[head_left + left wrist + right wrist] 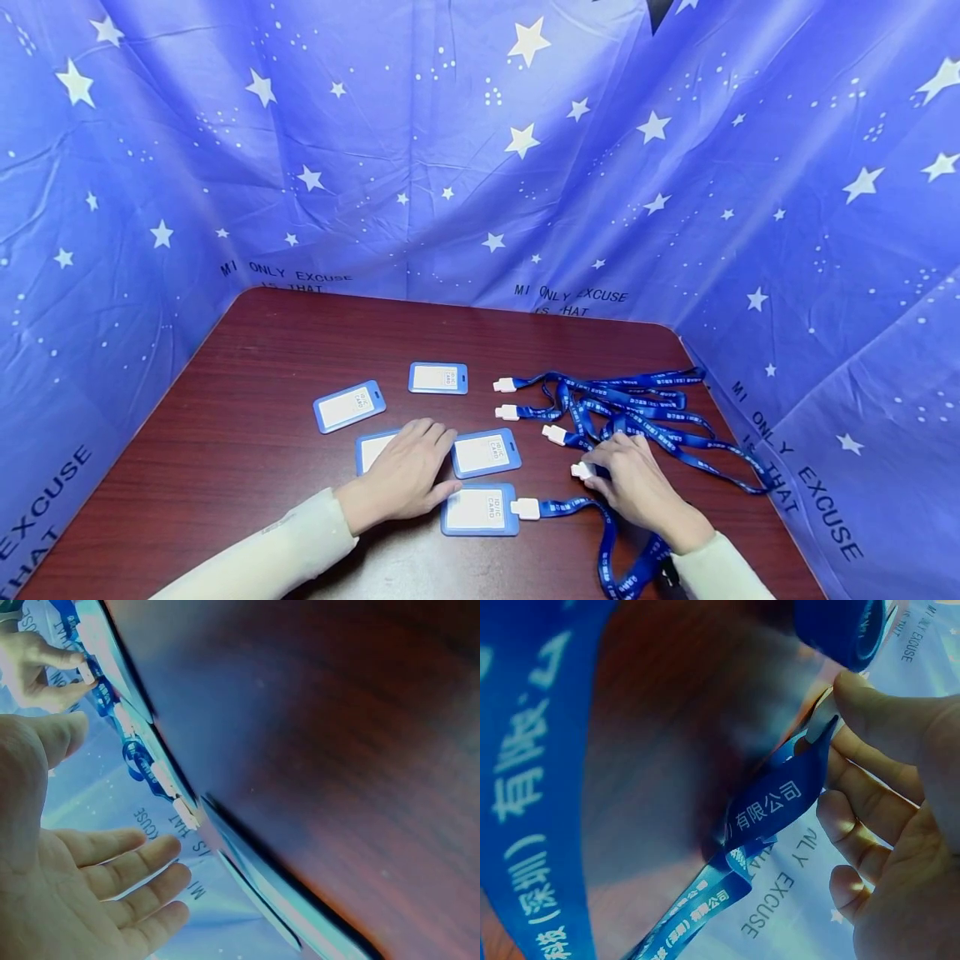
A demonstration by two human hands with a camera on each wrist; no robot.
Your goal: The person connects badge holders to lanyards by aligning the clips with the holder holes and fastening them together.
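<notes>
My left hand, its fingers extended, lies over a blue-framed ID card holder and covers much of it. Its fingertips are right at the left edge of another card holder; the thumb tip overlaps the corner of a third holder. That nearest holder is joined to a white clip on a blue lanyard. On the right, my right hand pinches the white clip end of another blue lanyard between thumb and index finger, the other fingers loosely bent.
Two more card holders lie farther back on the dark red table. Several blue lanyards overlap at the right, their white clips facing left. A starry blue cloth hangs around the table's back and sides.
</notes>
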